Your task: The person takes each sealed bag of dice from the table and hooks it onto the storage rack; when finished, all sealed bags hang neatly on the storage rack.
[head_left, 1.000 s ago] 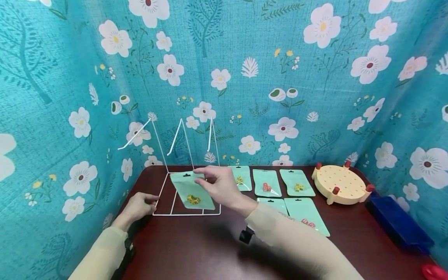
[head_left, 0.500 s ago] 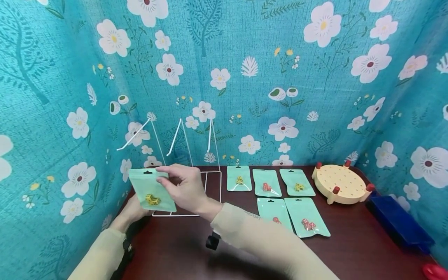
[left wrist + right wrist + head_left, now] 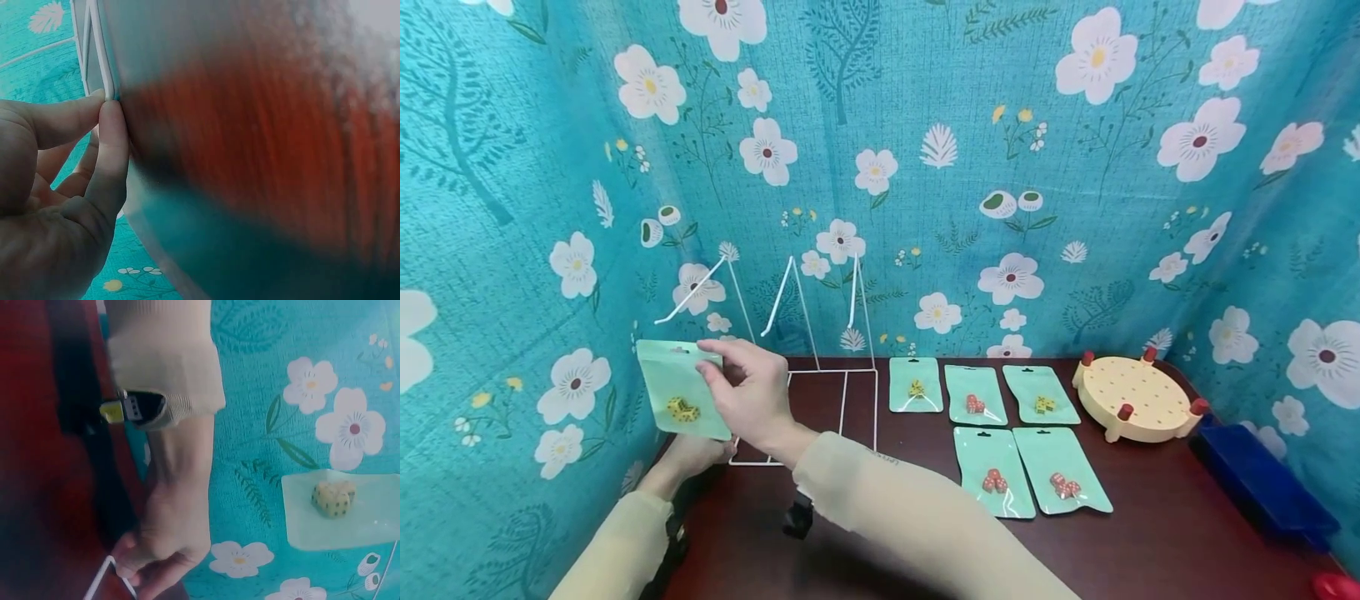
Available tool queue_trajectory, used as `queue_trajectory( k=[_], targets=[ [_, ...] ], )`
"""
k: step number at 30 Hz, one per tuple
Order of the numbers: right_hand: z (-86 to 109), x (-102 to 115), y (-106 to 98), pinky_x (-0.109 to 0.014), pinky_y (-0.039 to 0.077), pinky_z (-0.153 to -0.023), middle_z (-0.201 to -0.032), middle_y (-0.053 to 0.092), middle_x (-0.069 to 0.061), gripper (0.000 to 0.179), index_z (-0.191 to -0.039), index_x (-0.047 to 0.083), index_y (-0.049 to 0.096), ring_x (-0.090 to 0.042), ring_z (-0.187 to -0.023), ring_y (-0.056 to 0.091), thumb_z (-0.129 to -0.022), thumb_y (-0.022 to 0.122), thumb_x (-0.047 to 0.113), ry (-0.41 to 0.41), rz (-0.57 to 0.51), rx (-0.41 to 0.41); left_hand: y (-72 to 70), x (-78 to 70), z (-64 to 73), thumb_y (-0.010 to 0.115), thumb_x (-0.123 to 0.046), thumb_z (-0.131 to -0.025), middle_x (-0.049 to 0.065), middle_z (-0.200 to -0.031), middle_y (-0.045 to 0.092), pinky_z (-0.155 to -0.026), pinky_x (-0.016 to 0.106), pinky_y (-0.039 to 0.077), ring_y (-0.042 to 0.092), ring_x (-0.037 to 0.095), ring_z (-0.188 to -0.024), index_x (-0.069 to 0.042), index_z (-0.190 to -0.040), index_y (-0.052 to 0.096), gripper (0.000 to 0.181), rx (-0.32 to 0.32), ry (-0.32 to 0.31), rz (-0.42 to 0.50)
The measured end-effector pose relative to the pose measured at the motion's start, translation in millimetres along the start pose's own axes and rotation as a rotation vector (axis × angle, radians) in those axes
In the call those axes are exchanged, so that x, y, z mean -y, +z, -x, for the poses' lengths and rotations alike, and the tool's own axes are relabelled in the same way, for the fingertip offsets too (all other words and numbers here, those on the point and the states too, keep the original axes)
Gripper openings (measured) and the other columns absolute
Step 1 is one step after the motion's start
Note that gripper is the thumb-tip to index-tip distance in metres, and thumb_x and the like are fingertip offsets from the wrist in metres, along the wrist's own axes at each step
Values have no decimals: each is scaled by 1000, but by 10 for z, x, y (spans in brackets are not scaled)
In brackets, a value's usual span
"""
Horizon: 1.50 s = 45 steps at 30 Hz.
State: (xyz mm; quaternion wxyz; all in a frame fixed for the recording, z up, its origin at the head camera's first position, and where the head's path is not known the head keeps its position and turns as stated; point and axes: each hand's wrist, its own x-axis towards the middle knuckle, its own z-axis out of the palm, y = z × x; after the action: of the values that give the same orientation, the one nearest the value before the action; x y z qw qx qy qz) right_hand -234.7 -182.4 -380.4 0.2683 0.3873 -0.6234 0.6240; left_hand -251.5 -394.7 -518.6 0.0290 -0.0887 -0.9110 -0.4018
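Two hands are engaged at the rack (image 3: 807, 325) in the head view. Right hand (image 3: 751, 396): grip pinching the pouch (image 3: 658, 371) along its upper edge, just beside the hang hole (image 3: 680, 350). The pouch is raised at the rack's left, below the leftmost hook (image 3: 692, 287) and apparently apart from it; yellow dice (image 3: 683, 408) show low inside. Left hand (image 3: 688, 460): partly behind the pouch, at the rack's near-left corner. Five more pouches (image 3: 973, 382) lie on the counter (image 3: 1165, 517) to the rack's right.

Left wrist view: thumb and finger pinch a white wire of the rack, so this grip is closed on the frame.

Right wrist view: the left hand is visible at the rack's wire, with the pouch well apart from it; the right hand cannot be seen.

Handling, as judged: pouch light and pliable, film probably slippery, dice hard and liable to weight the bottom. Take hold at the top edge beside the hang hole, leaving it uncovered.
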Motion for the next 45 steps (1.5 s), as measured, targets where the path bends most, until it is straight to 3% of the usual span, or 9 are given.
queue_trajectory(
  k=[4,7,11,19,29,38,45],
  targets=[
    [-73,-80,76,-12,61,-83,-106,83,-17,27,-130,1,81,-22,-89,85,-104,77,3,30,4,-28,4,-73,11,78,1,-85,4,-83,60,-73,36,43,55,20,-79,-5,-97,70,15,24,-242,-101],
    [-132,-117,128,-12,61,-83,-107,82,-17,26,-129,0,81,-24,-91,86,-104,77,2,36,0,-35,7,-81,8,79,-4,-88,2,-79,64,-74,37,44,58,21,-79,-7,-94,79,7,43,-314,-137],
    [-214,-126,189,-11,60,-83,-107,82,-18,26,-129,-1,80,-24,-92,86,-103,77,2,31,-5,-21,8,-70,-1,80,-4,-87,2,-81,66,-75,35,44,58,20,-79,-10,-101,83,15,28,-326,-147],
    [-311,-113,284,-7,57,-84,-96,77,-15,26,-129,-1,80,-21,-87,81,-104,76,3,1,52,-2,1,-96,-2,80,-4,-89,3,-80,66,-71,34,45,58,20,-77,-7,-100,82,11,37,-353,-132],
    [-359,-183,357,-6,56,-86,-103,81,-10,27,-132,5,81,-15,-92,82,-105,76,8,54,104,-3,-20,-105,1,78,-1,-88,-1,-71,62,-64,32,45,56,17,-69,-6,-90,80,6,51,-269,-144],
    [-420,-251,373,-5,55,-86,-113,84,-12,28,-133,4,81,-18,-98,83,-106,75,9,55,136,16,-30,-113,-18,78,1,-87,4,-78,68,-65,33,46,58,19,-72,-3,-123,85,37,49,-265,-133],
    [-423,-370,350,-7,57,-87,-117,84,-10,28,-133,6,81,-16,-102,83,-106,75,8,96,159,7,-12,-111,-23,79,0,-90,8,-91,77,-69,32,51,63,19,-77,2,-130,82,40,53,-299,-118]
  ],
)
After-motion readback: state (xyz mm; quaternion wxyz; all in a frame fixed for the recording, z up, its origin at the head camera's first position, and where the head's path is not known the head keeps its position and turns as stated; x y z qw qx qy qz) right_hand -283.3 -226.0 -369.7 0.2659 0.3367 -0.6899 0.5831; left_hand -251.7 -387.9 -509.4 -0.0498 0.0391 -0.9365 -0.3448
